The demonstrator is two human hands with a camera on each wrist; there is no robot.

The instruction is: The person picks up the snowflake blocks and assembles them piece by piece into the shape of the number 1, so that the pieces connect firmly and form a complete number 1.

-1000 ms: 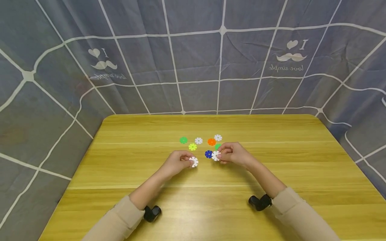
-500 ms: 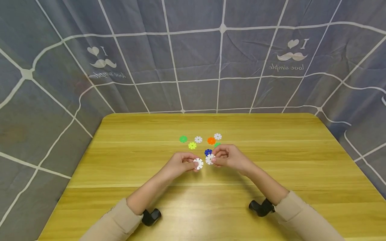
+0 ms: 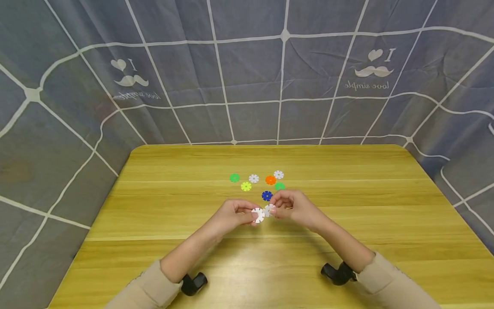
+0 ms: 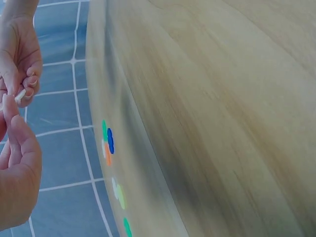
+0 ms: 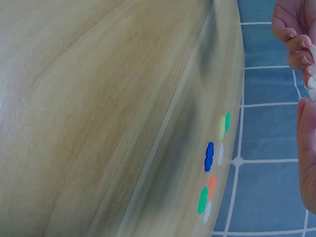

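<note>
Above the middle of the worktop (image 3: 247,262), we see two notched white pieces raised between the hands: a left white disc (image 3: 260,214) and a right white disc (image 3: 267,210). Their rims meet in the head view, though we cannot tell whether one is slotted into the other. The left hand (image 3: 233,214) has its grip clamped on the left white disc, thumb across the near face, while the right hand (image 3: 295,208) pinches the right white disc by its right side, with that grip clamped too. From the wrists we see the pair only in part, among the fingertips. Just beyond the right white disc, a blue disc (image 3: 267,196) lies flat. Farther off and to the right of it we find a green disc (image 3: 279,186), with an orange disc (image 3: 270,180) beside a far white disc (image 3: 278,174). Across to the left lie a yellow-green disc (image 3: 246,186), a pale white disc (image 3: 253,178) near it, and a second green disc (image 3: 234,177) at the left end. Nearer us, beige sleeves (image 3: 397,279) cover the forearms, and black devices (image 3: 194,284) sit at the wrists. Past the far edge hangs a grey-blue curtain (image 3: 254,77) with white lines and mirrored lettering.
</note>
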